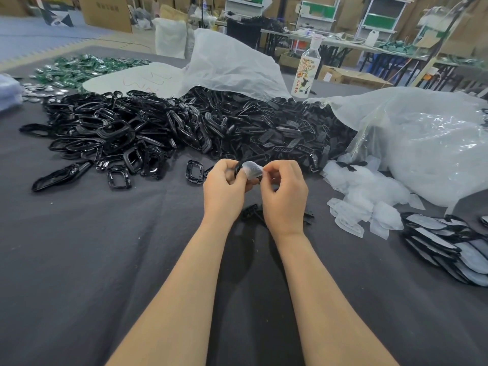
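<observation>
While my left hand [224,184] grips the black part [238,167] and my right hand [286,191] pinches its clear film [252,170], a skewed tug might tear it.

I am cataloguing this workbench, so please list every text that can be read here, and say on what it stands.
"农夫山泉", red vertical characters, as best I can read them: label of the water bottle.
Red marker strokes on the white sack: not legible.
Faint print on the cardboard box: too blurred.
Held black frame and clear film: no text visible.
</observation>
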Demonstrator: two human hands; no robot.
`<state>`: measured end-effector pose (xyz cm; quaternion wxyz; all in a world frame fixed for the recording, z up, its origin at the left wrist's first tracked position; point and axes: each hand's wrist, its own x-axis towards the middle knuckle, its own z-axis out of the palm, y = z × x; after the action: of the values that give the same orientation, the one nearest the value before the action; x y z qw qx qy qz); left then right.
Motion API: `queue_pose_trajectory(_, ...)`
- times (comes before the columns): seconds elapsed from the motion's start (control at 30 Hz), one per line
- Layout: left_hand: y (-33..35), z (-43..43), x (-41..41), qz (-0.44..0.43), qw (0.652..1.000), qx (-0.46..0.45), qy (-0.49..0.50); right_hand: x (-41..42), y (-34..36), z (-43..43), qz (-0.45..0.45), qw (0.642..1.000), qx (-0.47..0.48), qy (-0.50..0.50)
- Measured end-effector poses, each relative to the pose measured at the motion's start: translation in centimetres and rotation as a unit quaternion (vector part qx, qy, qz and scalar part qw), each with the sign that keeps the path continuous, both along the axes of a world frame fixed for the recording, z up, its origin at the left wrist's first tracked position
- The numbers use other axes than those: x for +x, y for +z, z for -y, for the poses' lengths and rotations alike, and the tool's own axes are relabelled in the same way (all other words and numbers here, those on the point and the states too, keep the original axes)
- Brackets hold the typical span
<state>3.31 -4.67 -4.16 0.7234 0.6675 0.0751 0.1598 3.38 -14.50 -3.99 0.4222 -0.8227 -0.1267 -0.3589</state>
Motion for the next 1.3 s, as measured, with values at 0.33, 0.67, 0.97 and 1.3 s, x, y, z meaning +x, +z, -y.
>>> queue_pose_trajectory(0.33, -0.1, 0.1, -0.2, 0.025, 0.999, 0.043, -0.006, 0.5, -0.2, 0.1, -0.023, 0.997, 0.07, -0.014)
queue_pose_trajectory(0.67, 0.2, 0.0, -0.7, 0.042, 0.992, 0.12, -0.018, 0.8, 0.1, 0.8, -0.108, 0.985, 0.126, 0.038)
queue_pose_trajectory(0.97, -0.1, -0.1, -0.6, 0.051, 0.99, 0.124, -0.032, 1.3, 0.1, 1.3, -0.161, 0.963, 0.206, 0.069)
queue_pose_trajectory(1.3, 0.0, -0.4, -0.4, 0.033, 0.991, 0.117, -0.062, 1.9, 0.3, 2.9, -0.275, 0.91, 0.269, 0.153)
